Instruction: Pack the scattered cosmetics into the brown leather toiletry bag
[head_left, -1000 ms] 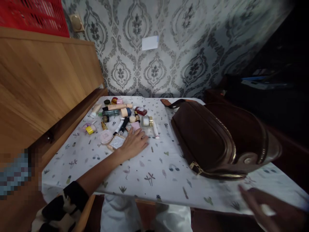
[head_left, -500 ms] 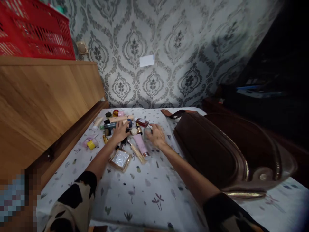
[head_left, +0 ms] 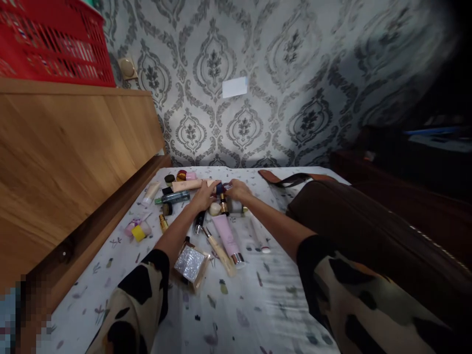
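Note:
My left hand (head_left: 204, 196) is closed around a small container with a dark blue end (head_left: 220, 188), mostly covered by its fingers. Close beside it, my right hand (head_left: 239, 191) grips a dark red bottle (head_left: 227, 187), partly hidden. A peach tube (head_left: 186, 185) and a blue-green bottle (head_left: 175, 197) lie left of my left hand. Below the hands are a round white jar (head_left: 215, 209), a small black-and-gold bottle (head_left: 223, 204), a pink tube (head_left: 225, 235), a slim beige tube (head_left: 220, 251) and a glittery square box (head_left: 191, 263).
A brown bag (head_left: 354, 231) with a strap lies at the right. Wooden furniture (head_left: 81, 142) bearing a red basket (head_left: 55, 46) stands at the left. The patterned wall (head_left: 258, 123) rises behind the printed tablecloth (head_left: 243, 305). A slender clear tube (head_left: 259, 236) lies below my right forearm.
My left hand has moved right with the blue-ended container. My right hand has gone farther back and taken hold of the dark red bottle. The view has shifted, and a clear tube now shows.

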Motion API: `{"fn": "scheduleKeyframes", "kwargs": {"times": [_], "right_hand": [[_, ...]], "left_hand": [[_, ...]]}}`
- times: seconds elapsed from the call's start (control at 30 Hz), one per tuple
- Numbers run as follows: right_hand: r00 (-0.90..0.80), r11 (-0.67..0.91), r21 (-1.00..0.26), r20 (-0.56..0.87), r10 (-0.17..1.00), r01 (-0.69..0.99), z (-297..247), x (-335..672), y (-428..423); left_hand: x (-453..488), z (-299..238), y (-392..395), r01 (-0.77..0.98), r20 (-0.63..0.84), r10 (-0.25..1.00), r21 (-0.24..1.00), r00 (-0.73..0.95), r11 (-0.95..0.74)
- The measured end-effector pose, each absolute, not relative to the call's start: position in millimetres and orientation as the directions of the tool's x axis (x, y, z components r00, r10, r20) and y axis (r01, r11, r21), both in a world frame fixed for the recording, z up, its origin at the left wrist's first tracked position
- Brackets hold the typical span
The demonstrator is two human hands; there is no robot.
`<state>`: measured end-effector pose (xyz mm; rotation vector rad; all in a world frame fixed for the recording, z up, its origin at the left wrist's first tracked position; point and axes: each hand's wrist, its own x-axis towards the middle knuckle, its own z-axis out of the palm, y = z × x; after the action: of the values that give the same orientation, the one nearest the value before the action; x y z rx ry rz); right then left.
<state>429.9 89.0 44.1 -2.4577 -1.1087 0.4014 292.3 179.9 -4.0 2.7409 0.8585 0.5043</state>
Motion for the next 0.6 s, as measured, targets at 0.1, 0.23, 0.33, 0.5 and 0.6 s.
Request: {"fn": "scheduleKeyframes", "kwargs": {"times": [0.1, 0.23, 0.33, 0.5, 0.6], "right_hand": [[0.693, -0.631, -0.475, -0.061, 0.718, 0.613, 44, 440, 95], [0.725, -0.647, -0.486, -0.038, 0.688, 0.588, 42, 453, 100], [0.722, -0.634, -0.504, -0.031, 0.692, 0.586, 39, 461, 103], [0.71, -0.609, -0.543, -0.033, 0.703, 0.578, 28, 469, 107], [0.705, -0.596, -0.561, -0.03, 0.709, 0.575, 21, 472, 111]], "left_hand": [[309, -2, 186, 0.484, 0.274, 0.561, 0.302, 0.781, -0.821], [324, 2, 185, 0.498, 0.287, 0.56, 0.264, 0.777, -0.826], [315, 10, 180, 0.523, 0.282, 0.561, 0.203, 0.778, -0.827], [260, 27, 183, 0.685, 0.332, 0.671, 0.093, 0.662, -0.722], [235, 26, 190, 0.816, 0.274, 0.788, 0.021, 0.551, -0.578]]}}
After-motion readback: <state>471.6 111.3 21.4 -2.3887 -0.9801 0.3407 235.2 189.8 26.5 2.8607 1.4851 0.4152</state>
